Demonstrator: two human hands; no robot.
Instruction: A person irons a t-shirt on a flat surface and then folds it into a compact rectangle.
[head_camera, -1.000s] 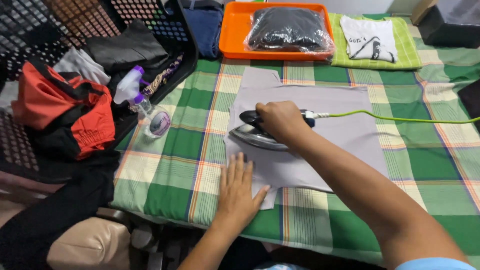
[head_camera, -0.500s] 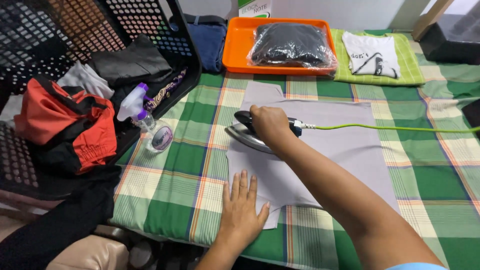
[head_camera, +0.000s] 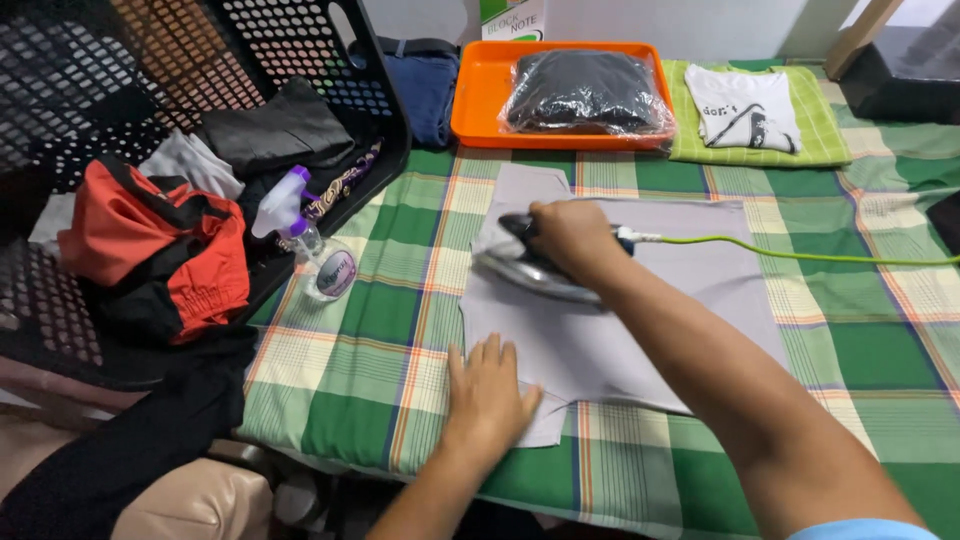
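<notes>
My right hand (head_camera: 572, 238) is wrapped around the handle of the dark, silver-soled electric iron (head_camera: 530, 265), which sits flat on the pale grey cotton garment (head_camera: 620, 330) spread across the green-and-orange checked cloth covering the bench (head_camera: 860, 340). My left hand (head_camera: 487, 392) lies open and flat, fingers spread, pinning the near left edge of that garment; the two hands are apart, the left nearer to me.

To do this pass well, I judge that the left palm should keep the fabric taut while staying clear of the soleplate, and the iron should glide in long, even strokes along the grain, never resting in one spot. The thin lime-green power cord (head_camera: 800, 254) trails off to the right across the garment; I would keep it behind the iron so it does not drag creases in.

A clear spray bottle with a purple trigger head (head_camera: 312, 250) lies just left of the garment, beside the black perforated plastic laundry basket (head_camera: 300, 40).
</notes>
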